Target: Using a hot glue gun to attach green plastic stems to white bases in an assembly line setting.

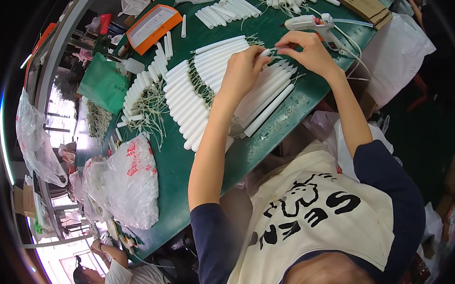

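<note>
— Dozens of white candle tubes (185, 100) lie in rows across our green table (172, 164), with a white plastic bag (130, 182) at the near left edge and an orange tray (151, 26) far left. Do we start there?

— We note them and move right. Our left hand (242, 70) rests over the rows, thumb and fingers pinched on the near end of one white tube (267, 53).

— And the other hand?

— Our right hand (307, 49) meets it from the right, fingertips closed on the same tube's tip; whether they also pinch a thin wire there we cannot tell. The tube sits just above the far right end of the rows, between both hands.

— How do we do this well?

— We judge it best to keep the left grip steady and low over the pile, so the lined-up tubes and their loose wires (152, 107) stay put, and let the right fingertips do the fine work.

— And further right?

— A glue gun (311, 22) lies just beyond our right hand, nozzle to the left; we should keep our wrist off it and its cord.
</note>
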A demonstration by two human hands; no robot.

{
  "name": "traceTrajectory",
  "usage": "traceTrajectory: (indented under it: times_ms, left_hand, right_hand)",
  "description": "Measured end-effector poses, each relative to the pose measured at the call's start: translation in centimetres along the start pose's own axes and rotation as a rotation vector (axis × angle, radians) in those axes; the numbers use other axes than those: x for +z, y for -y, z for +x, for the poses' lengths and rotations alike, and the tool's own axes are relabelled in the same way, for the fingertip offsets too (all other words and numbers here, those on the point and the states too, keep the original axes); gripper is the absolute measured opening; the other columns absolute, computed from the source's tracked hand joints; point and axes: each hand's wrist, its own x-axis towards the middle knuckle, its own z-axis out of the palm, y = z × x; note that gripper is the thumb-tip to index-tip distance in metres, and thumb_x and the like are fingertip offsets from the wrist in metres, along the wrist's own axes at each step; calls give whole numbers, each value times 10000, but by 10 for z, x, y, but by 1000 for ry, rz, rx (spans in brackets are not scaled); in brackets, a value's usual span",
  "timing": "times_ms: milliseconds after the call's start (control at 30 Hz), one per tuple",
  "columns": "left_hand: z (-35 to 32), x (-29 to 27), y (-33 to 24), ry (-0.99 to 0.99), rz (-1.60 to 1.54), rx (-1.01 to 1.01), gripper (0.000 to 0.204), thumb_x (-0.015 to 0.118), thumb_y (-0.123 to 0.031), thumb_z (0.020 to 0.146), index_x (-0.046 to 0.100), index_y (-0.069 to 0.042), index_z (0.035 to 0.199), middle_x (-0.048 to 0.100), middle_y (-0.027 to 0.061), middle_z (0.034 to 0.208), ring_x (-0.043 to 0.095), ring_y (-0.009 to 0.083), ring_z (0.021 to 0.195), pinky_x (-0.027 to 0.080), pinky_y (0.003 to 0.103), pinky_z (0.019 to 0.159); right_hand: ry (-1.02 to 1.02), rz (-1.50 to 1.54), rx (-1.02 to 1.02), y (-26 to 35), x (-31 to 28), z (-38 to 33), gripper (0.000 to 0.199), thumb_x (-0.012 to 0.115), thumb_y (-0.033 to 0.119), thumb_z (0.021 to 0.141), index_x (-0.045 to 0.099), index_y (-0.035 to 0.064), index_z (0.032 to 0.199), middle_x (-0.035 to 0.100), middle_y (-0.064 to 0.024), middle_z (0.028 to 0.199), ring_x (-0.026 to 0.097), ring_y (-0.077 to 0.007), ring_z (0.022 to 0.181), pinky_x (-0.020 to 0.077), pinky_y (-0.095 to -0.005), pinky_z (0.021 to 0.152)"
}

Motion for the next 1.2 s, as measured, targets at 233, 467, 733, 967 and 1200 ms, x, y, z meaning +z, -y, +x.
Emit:
traceTrajectory:
  times_ms: [233, 467, 733, 967, 1200]
  left_hand:
    - [3, 4, -7, 39, -16, -14, 248, 547, -150, 863, 596, 27, 1029, 656, 102, 772, 607, 147, 647, 471, 265, 624]
    - [-3, 10, 0, 11, 31, 78, 239, 549, -143, 863, 611, -7, 1049, 651, 85, 743, 584, 137, 614, 468, 263, 605]
    - [-5, 15, -9, -113, 0, 118, 147, 599, -98, 788, 652, -41, 913, 632, 141, 736, 599, 330, 667, 466, 356, 595]
    - [-5, 16, -10, -168, -14, 105, 154, 612, -103, 777, 653, -39, 911, 623, 153, 723, 595, 334, 657, 463, 359, 585]
    - [-3, 12, -3, -177, 37, 139, 180, 603, -116, 809, 642, -24, 959, 621, 139, 703, 577, 242, 606, 454, 308, 573]
  right_hand:
    - [27, 2, -169, -5, -1, 2, 112, 655, 20, 741, 623, -21, 840, 620, -69, 819, 583, -177, 736, 463, -258, 656]
    - [76, 30, -214, -1, 2, 0, 68, 630, -30, 734, 596, -35, 792, 584, -74, 763, 570, -189, 707, 452, -269, 635]
    - [62, 88, -61, -3, 3, 4, 60, 632, 11, 718, 606, -14, 766, 563, -81, 673, 536, -170, 599, 409, -250, 556]
    - [111, 308, 299, 5, 5, 3, 79, 644, 44, 771, 631, -22, 813, 609, -36, 698, 529, -67, 594, 424, -206, 559]
    - [79, 177, 85, 3, 4, 5, 169, 625, 107, 803, 628, -6, 928, 639, -47, 794, 583, -106, 643, 470, -231, 623]
